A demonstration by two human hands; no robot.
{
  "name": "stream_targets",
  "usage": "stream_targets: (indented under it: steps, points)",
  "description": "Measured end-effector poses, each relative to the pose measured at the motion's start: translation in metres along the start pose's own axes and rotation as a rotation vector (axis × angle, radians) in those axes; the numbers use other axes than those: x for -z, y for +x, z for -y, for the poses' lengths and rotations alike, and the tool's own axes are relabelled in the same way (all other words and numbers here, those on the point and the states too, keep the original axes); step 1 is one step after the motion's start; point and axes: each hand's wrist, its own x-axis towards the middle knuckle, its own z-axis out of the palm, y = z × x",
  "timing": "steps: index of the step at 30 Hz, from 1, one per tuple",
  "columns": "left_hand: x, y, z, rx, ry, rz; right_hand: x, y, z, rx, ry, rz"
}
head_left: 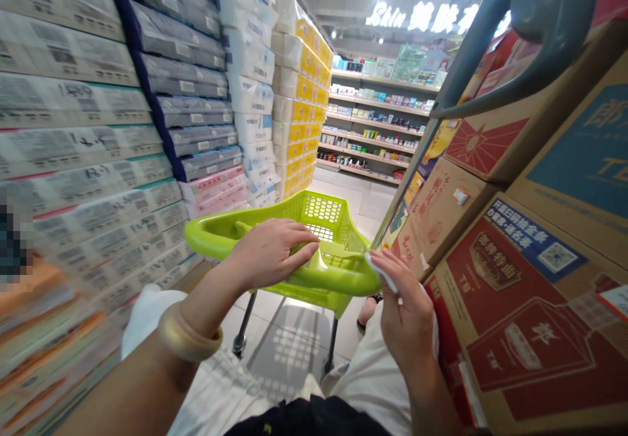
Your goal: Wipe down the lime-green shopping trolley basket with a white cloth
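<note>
A lime green shopping cart (314,210) stands on the tiled aisle floor in front of me. My left hand (272,251) rests on the cart's near rim, fingers stretched flat over the plastic; a pale bangle sits on that wrist. My right hand (407,305) is just right of the cart's rim, fingers pinched on a small white cloth or wipe (380,271) that touches the rim's right end. The cart's basket looks empty as far as I can see.
Stacked tissue packs (147,115) wall the left side of the narrow aisle. Cardboard boxes (530,279) with red and blue printing are stacked on the right, with a grey handle (495,43) above them. Product shelves (377,128) stand at the far end.
</note>
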Motion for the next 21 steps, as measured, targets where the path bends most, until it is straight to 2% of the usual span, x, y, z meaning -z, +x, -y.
stream_targets:
  steps: [3, 7, 9, 14, 16, 21]
  points:
    - [0.000, -0.002, 0.000, -0.023, 0.010, -0.016, 0.007, -0.004, -0.004, -0.039, 0.035, -0.026]
    - [0.001, -0.005, 0.003, -0.053, 0.009, -0.038, 0.006, -0.010, 0.011, 0.182, 0.110, 0.123]
    - [0.002, -0.007, 0.007, -0.063, 0.006, -0.044, 0.003, -0.011, 0.010, 0.204, 0.170, 0.119]
    - [0.006, -0.011, 0.015, -0.064, -0.019, -0.046, -0.004, -0.014, -0.011, -0.135, 0.264, -0.071]
    - [0.008, -0.013, 0.017, -0.066, -0.030, -0.046, -0.004, -0.018, -0.009, -0.176, 0.274, -0.067]
    - [0.013, -0.017, 0.021, -0.077, -0.042, -0.040, -0.003, -0.020, 0.004, 0.034, 0.338, 0.022]
